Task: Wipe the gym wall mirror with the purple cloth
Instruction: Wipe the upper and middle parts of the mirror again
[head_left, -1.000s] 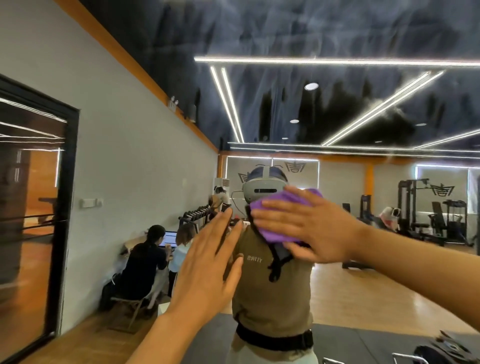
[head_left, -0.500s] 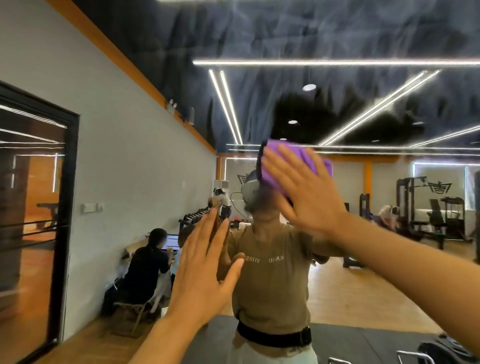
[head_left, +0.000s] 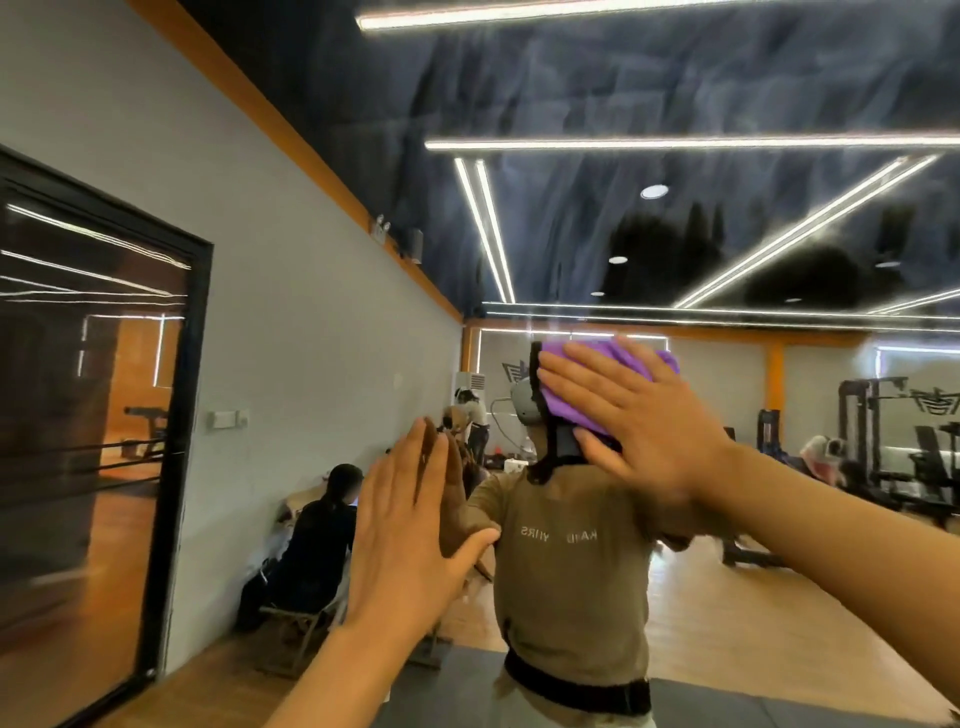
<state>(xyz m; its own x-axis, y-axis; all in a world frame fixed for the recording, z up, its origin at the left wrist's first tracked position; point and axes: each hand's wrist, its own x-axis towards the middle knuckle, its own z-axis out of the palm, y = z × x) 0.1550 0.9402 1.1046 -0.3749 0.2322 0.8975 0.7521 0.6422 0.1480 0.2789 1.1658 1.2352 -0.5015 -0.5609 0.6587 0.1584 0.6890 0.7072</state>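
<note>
The gym wall mirror (head_left: 675, 234) fills nearly the whole view, reflecting a dark ceiling crossed by bright light strips (head_left: 691, 143) from twelve o'clock toward three. At nine o'clock stands a black-framed glass door (head_left: 98, 415) set in the grey wall (head_left: 291, 312). Toward three o'clock, well apart from the hands, weight machines (head_left: 883, 441) show in the reflection. At centre, toward six o'clock, is the reflected person in a tan shirt (head_left: 571, 582) with a black belt. A seated figure in black (head_left: 322, 540) is at about eight o'clock.

The right hand (head_left: 639, 431), just right of centre, lies flat with its fingers straight and spread, pressing the purple cloth (head_left: 582, 395) against the glass; the cloth shows beneath and above the fingers. The left hand (head_left: 410, 540), at about seven o'clock, is held flat toward the mirror, fingers straight and close together, thumb out to the side, meeting its own reflection at the fingertips.
</note>
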